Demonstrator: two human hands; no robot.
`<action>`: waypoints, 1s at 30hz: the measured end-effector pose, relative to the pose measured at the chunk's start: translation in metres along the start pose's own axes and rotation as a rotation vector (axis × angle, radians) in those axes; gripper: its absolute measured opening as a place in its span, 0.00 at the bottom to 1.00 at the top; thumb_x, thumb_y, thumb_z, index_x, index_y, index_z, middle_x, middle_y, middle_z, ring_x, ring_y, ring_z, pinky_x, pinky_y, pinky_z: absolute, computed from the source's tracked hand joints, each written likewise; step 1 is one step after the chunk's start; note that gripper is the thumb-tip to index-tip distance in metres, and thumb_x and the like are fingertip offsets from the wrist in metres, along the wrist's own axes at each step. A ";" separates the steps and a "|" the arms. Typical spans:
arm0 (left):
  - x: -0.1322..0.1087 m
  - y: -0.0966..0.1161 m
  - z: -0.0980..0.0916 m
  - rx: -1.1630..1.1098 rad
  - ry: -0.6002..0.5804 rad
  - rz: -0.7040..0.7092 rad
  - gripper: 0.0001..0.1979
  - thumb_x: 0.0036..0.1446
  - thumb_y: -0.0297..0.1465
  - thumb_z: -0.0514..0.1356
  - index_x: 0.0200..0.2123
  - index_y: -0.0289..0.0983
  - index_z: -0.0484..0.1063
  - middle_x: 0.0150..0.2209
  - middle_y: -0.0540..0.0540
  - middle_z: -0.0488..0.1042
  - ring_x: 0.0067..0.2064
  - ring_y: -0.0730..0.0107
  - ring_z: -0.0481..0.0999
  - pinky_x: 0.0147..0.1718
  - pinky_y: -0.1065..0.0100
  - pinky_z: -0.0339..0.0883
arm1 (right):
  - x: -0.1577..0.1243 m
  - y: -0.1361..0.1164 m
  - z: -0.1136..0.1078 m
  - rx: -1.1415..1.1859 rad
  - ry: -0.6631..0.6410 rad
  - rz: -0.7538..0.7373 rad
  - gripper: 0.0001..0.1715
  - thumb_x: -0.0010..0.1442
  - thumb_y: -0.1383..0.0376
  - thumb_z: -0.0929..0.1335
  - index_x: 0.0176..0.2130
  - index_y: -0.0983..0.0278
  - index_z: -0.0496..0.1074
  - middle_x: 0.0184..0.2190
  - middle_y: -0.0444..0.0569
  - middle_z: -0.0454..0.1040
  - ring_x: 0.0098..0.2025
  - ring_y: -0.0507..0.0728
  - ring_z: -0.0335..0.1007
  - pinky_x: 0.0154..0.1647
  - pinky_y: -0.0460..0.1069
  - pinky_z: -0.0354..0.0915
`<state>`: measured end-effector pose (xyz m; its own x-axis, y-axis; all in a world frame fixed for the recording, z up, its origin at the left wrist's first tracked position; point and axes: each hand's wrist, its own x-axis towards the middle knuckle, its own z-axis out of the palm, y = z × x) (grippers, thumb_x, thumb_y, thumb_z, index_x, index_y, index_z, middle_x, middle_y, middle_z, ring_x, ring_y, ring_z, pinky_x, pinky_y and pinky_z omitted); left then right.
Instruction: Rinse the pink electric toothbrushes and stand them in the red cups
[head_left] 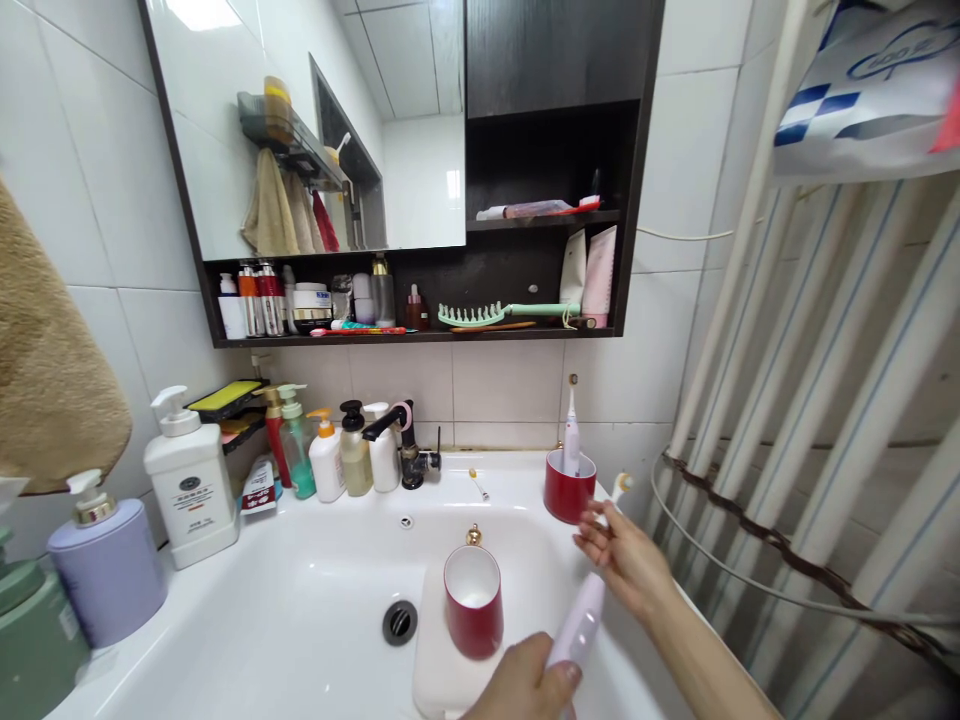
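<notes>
My left hand (525, 680), at the bottom, is wrapped round a pale pink electric toothbrush handle (579, 622), whose upper end shows no brush head. To its upper right, my right hand (626, 560) has its fingers curled, with a small white brush head (622, 486) sticking up from the fingertips. Just left of those fingertips, a red cup (570, 490) on the sink's back right corner holds an upright electric toothbrush (572, 440). A second red cup (475, 610), white inside, stands on a white pad in the basin. Another small brush head (478, 484) lies on the back ledge.
A black faucet (411, 455) rises at the back centre of the white sink (322, 590). Pump bottles (195, 490) line its left side. A dark mirror cabinet (547, 160) hangs above. White pipes (817, 400) stand on the right, and a towel (52, 350) hangs at left.
</notes>
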<state>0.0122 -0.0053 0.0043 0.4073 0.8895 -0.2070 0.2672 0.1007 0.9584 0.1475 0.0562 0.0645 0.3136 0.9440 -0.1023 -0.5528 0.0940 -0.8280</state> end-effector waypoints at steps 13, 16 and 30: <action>0.006 0.025 -0.020 -0.474 0.354 0.103 0.23 0.35 0.53 0.44 0.22 0.37 0.51 0.17 0.55 0.57 0.14 0.83 0.55 0.13 0.76 0.48 | 0.037 0.071 0.060 -0.860 -0.219 -0.301 0.08 0.38 0.65 0.62 0.13 0.64 0.58 0.09 0.38 0.57 0.12 0.47 0.53 0.13 0.44 0.51; 0.011 0.023 -0.023 -0.485 0.383 0.099 0.23 0.35 0.53 0.44 0.22 0.37 0.51 0.17 0.55 0.56 0.14 0.83 0.55 0.13 0.76 0.48 | 0.060 0.096 0.082 -0.962 -0.221 -0.352 0.08 0.38 0.68 0.63 0.12 0.64 0.59 0.10 0.39 0.58 0.15 0.48 0.56 0.17 0.44 0.52; 0.010 0.026 -0.030 -0.502 0.326 0.090 0.19 0.41 0.49 0.43 0.23 0.36 0.52 0.18 0.54 0.58 0.14 0.83 0.56 0.13 0.76 0.48 | 0.107 0.104 0.079 -1.313 -0.171 -0.360 0.07 0.46 0.64 0.61 0.22 0.66 0.63 0.24 0.45 0.65 0.27 0.50 0.60 0.28 0.47 0.55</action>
<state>-0.0024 0.0195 0.0334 0.0992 0.9870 -0.1263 -0.2326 0.1464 0.9615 0.0625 0.1924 0.0106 0.1315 0.9673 0.2169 0.6986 0.0649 -0.7126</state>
